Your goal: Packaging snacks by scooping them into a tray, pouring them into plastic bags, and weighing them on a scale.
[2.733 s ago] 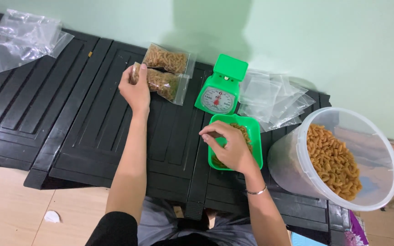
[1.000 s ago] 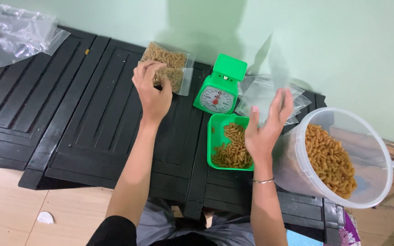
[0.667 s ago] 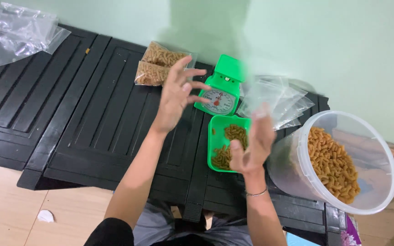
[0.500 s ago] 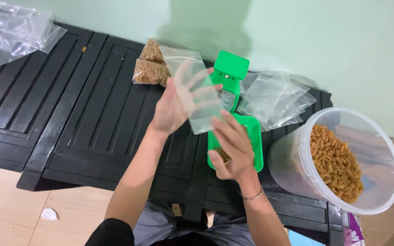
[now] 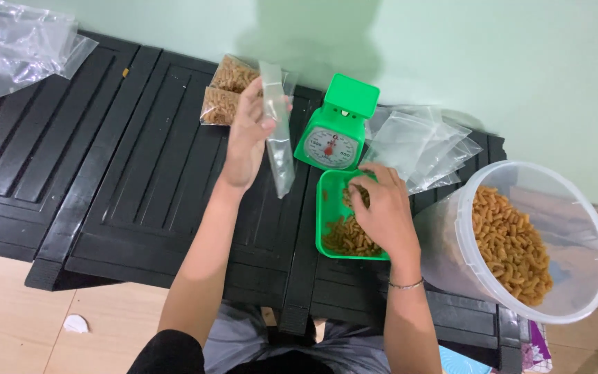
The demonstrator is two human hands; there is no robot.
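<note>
- Left hand [image 5: 247,138] now raised over the black worktop [image 5: 140,180], fingers [image 5: 266,125] pinched shut on the top of an empty clear bag [image 5: 276,131]; bag hanging edge-on, mouth up, tail down toward 6 o'clock.
- Half a second ago, bag spread flat and broad across both hands; now turned narrow and held by the left alone.
- Right hand [image 5: 382,211] off the bag and down in the green tray [image 5: 328,208], fingers curled into the spiral snacks [image 5: 347,235] at the tray's 12 o'clock end; cannot tell whether any pieces pinched yet.
- Judged from this: bag picked and readied, filling about to begin from the tray; nothing inside the bag so far.
- Against the frame a second ago: left hand then resting on the two filled bags [image 5: 226,90], now well clear of them; those lying stacked at 11 o'clock of the scale [image 5: 333,128], untouched.
- Right hand then lifted by the pile of empty bags [image 5: 417,145] at 3 o'clock of the scale; pile now left lying, one bag fewer by the look.
- Tray just below the scale at 6 o'clock, touching or nearly so.
- Big clear tub [image 5: 520,242] of snacks at 3 o'clock of the tray, tilted toward the person, unmoved.
- More loose bags [image 5: 19,45] far off at 10 o'clock, unchanged.
</note>
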